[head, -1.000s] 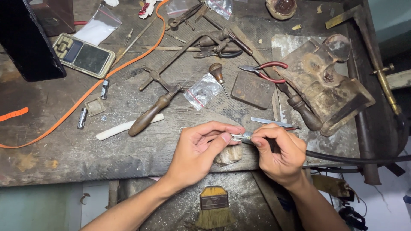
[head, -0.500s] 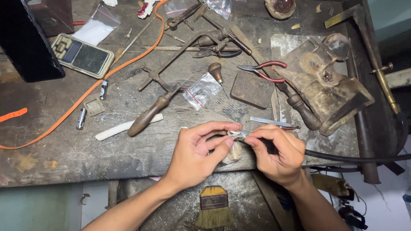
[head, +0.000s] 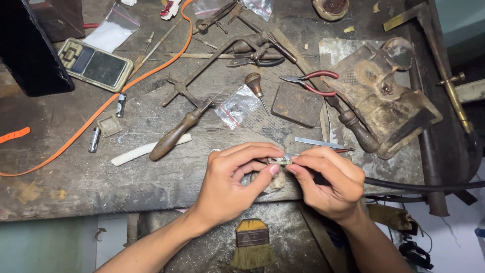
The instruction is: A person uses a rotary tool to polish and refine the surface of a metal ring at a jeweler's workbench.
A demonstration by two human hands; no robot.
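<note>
My left hand (head: 233,177) pinches a small silvery metal piece (head: 279,161) between thumb and forefinger at the front edge of a worn wooden workbench (head: 76,187). My right hand (head: 331,179) meets it from the right, fingertips closed on the same piece, and grips a thin tool whose tip touches it. Both hands rest over a small wooden bench peg (head: 275,182), mostly hidden under the fingers.
A wooden-handled saw frame (head: 174,134), white stick (head: 146,150), flat metal file (head: 321,143), red-handled pliers (head: 310,81), dark steel block (head: 298,103), small plastic bag (head: 236,105), pocket scale (head: 93,63), orange cord (head: 126,86), rusty vise (head: 384,93) and a brush (head: 251,245) below.
My hands have closed in on the small piece, fingertips tighter together, and shifted slightly. The bench items stay put.
</note>
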